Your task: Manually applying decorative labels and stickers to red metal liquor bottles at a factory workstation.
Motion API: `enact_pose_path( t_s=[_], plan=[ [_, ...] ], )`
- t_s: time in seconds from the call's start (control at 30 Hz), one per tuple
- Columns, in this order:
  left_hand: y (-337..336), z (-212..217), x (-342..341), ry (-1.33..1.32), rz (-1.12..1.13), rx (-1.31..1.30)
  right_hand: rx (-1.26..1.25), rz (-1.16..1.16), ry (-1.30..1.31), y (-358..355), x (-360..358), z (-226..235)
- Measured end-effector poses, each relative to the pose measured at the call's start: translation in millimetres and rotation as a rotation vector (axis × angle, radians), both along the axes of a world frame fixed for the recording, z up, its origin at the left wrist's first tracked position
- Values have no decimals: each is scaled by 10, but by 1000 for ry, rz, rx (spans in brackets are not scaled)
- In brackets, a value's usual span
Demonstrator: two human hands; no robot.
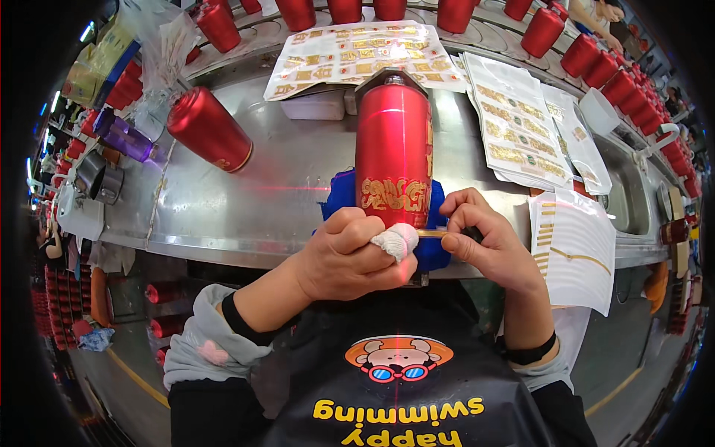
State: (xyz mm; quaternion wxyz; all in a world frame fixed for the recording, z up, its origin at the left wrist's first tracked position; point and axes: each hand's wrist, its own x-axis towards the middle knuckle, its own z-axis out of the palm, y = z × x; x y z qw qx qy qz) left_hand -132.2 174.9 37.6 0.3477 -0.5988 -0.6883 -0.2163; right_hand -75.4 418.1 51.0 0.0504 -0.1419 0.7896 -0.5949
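A shiny red bottle point(392, 141) with gold ornamental patterns lies lengthwise in front of me, its near end between my hands. Beneath it a blue cloth point(342, 195) shows on both sides. My left hand point(350, 253) is curled closed against the bottle's near left side. White knit fabric point(397, 241) covers one of its digits and presses at the bottle's near end. From there a thin gold strip point(430, 234) runs right to my right hand point(484, 238), which pinches it between thumb and finger. What the left fingers enclose is hidden.
Another red bottle point(210, 129) stands left on the metal table point(283, 182). Gold decal sheets point(365, 54) lie behind, with more sheets point(518, 123) at right. A sheet of gold strips point(573, 249) hangs over the front edge. Red bottles line a conveyor point(495, 37); a sink point(629, 197) is far right.
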Motion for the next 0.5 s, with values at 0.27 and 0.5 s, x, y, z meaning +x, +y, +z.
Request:
enact_pose_path(
  t_s=[0.27, 0.5],
  plan=[
    [-51, -94, 29, -142, 14, 94, -61, -25, -100, 86, 43, 13],
    [20, -48, -46, 30, -24, -24, -57, -20, -113, 132, 53, -16]
  ],
)
